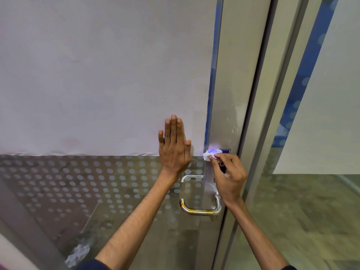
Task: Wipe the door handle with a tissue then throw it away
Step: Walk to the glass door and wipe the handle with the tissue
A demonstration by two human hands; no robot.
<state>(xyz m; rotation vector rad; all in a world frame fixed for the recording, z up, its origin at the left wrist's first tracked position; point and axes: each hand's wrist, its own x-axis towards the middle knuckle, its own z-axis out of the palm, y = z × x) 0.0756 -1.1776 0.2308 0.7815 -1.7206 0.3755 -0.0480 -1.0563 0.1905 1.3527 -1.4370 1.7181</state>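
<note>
A curved steel door handle (196,211) juts from the metal stile of a glass door, low in the view. My right hand (228,177) pinches a small crumpled white tissue (209,155) and presses it against the stile above the handle, over a dark lock panel (224,152) that glows blue. The tissue is apart from the handle lever. My left hand (174,147) lies flat on the glass with fingers together and straight, left of the stile, holding nothing.
The door's glass (97,84) has white film above and a dotted frosted band (87,182) below. A grey door frame (259,114) runs down the right, with another glass panel (321,133) beyond it. A second handle (190,177) shows behind the glass.
</note>
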